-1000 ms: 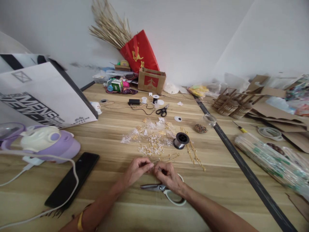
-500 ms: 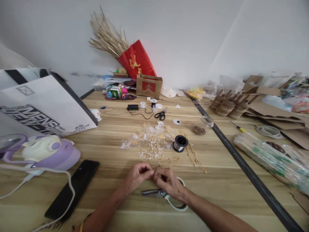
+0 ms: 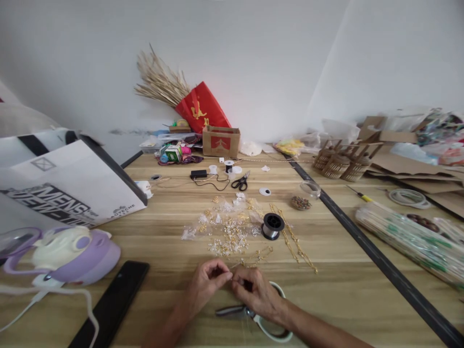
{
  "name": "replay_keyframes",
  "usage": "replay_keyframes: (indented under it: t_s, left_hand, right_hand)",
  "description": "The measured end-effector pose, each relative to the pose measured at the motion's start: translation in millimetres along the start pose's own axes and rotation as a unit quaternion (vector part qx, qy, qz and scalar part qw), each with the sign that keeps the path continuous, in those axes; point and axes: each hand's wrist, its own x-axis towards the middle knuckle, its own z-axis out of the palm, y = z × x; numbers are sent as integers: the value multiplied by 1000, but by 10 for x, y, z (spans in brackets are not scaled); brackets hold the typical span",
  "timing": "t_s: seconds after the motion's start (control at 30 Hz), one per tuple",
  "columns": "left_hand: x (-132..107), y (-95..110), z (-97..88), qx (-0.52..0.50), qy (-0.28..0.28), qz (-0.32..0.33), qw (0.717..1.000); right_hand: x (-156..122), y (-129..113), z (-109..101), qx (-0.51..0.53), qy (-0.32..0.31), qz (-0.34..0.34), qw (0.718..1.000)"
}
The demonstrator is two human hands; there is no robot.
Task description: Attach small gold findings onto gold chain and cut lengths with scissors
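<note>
My left hand (image 3: 210, 281) has its thumb and forefinger pinched together, close against the fingertips of my right hand (image 3: 255, 291). The right fingers are curled in a pinch as well; whatever lies between them is too small to make out. Under my right hand rest white-handled scissors (image 3: 277, 334), their blades pointing left. Just beyond the fingers a thin gold chain (image 3: 259, 255) lies on the table, with a scatter of small gold and clear beads (image 3: 232, 236) behind it. A black spool of clear line (image 3: 272, 226) stands to the right, beside a longer gold chain (image 3: 297, 246).
A black phone (image 3: 116, 302) and a purple-and-cream device (image 3: 79, 253) with a white cable sit at left, near a large white box (image 3: 72, 183). Black scissors (image 3: 241, 181) and a bead tub (image 3: 300, 202) lie farther back. Wrapped sticks (image 3: 402, 241) are at right.
The whole view has tilted up slightly, so everything appears lower in the picture. Both hands stay together in nearly the same pinched pose.
</note>
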Motion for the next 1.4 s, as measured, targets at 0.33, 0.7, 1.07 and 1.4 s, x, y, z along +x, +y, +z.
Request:
replay_keyframes:
  t_s: [0.33, 0.7, 1.07, 1.4]
  left_hand:
    - [-45, 82, -9, 14, 15, 44, 999]
    - [-49, 48, 47, 59, 18, 57, 996]
    - [-25, -44, 57, 69, 30, 28, 997]
    - [-21, 4, 28, 78, 42, 7, 996]
  right_hand:
    - [-10, -73, -6, -44, 46, -33, 997]
    - [6, -1, 69, 63, 53, 44, 996]
    - [15, 54, 101, 100, 51, 65, 992]
    - [11, 93, 70, 29, 61, 57, 996]
